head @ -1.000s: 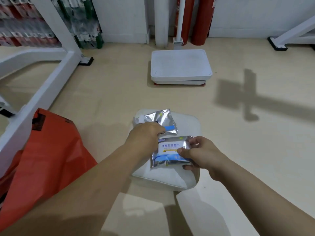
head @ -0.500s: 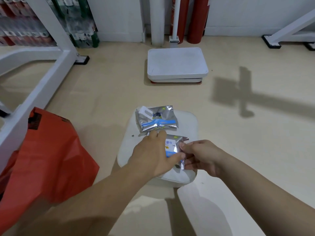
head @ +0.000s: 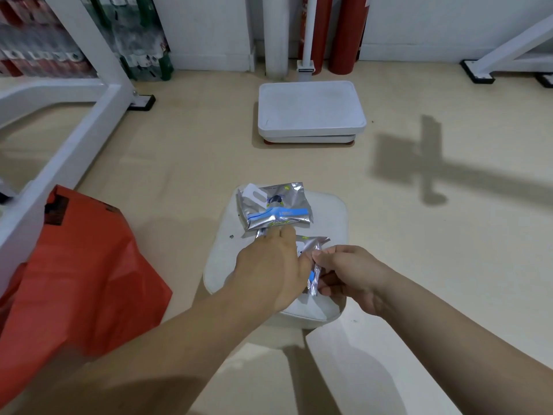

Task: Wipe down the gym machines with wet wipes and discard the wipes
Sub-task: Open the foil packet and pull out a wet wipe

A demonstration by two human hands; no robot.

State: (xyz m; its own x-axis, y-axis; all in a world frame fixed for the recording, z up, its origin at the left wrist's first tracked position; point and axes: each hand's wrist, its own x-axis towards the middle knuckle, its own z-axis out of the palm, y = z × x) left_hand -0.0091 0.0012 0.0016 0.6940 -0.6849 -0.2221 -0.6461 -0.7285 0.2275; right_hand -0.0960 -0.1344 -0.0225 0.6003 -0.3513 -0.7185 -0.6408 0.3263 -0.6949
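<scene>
Holding a silver wet wipe packet (head: 312, 245) between both hands, low over the near half of a white seat pad (head: 329, 217). Gripping it with the left hand (head: 269, 271) from the left, knuckles up, thumb lying against the foil, hand hiding most of the packet. Pinching its right edge with the right hand (head: 350, 274), thumb and forefinger closing on the crumpled foil, other fingers curling underneath. Working with hands close together, nearly meeting at the thumbs, both clamping the same packet.

Noting a second wet wipe packet (head: 275, 208) lying flat on the far half of the seat pad, silver with a blue band, white flap showing at its top left corner. Left fingertips reaching its near edge; cannot tell whether touching.

Noting a red plastic bag (head: 77, 280) sagging on the floor (head: 194, 163) left of the seat pad, beside a white machine frame (head: 74, 127). Spotting a white platform (head: 311, 109) further ahead on the floor, well apart from the seat pad, red cylinders (head: 344, 31) standing by the wall behind it. Making out wrapped bottles (head: 39, 55) stacked at far left behind the frame, labels too blurred for reading.
</scene>
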